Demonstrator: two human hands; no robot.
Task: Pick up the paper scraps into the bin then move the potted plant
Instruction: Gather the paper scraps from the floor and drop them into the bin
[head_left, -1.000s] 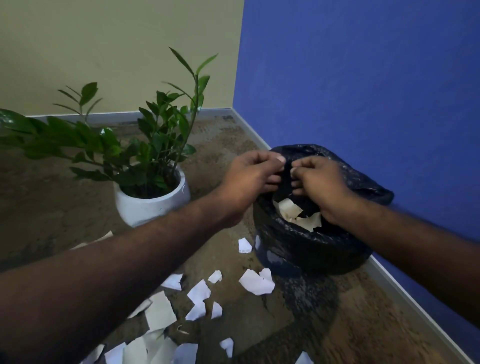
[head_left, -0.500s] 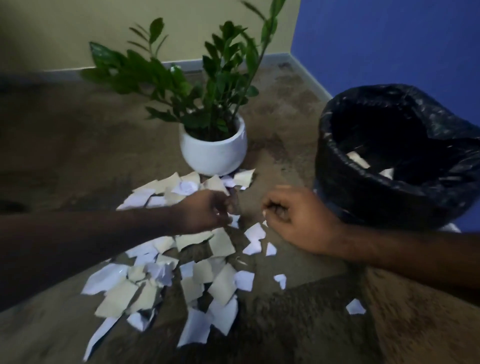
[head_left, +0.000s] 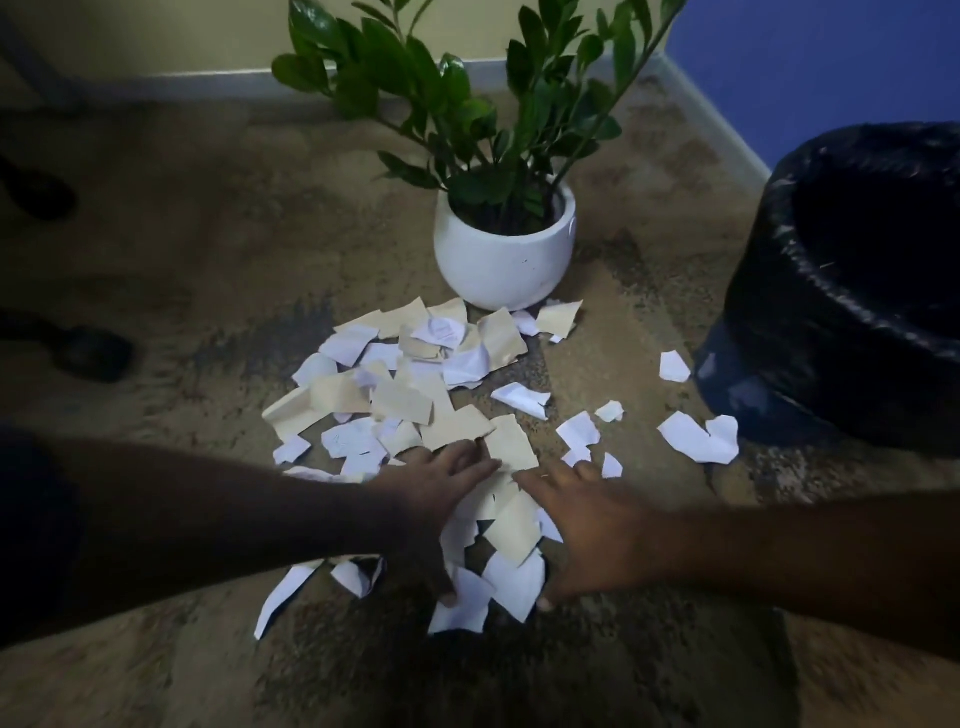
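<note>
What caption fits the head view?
Both hands spread open over paper scraps, between white potted plant and bin.

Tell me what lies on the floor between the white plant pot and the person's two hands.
In the head view, a heap of torn white and tan paper scraps covers the carpet from the plant pot to the left hand and right hand, both spread on it.

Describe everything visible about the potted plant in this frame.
The potted plant stands upright on the mottled brown carpet, near the corner where the yellowish wall meets the blue one. Its pot is round, white, smooth and glossy, looks ceramic, and narrows slightly at the rim. Dark green, shiny leaves rise on several stems, some cut off by the top of the frame. Paper scraps lie against the pot's front base. Neither hand touches it; the bin stands apart, to its right.
</note>
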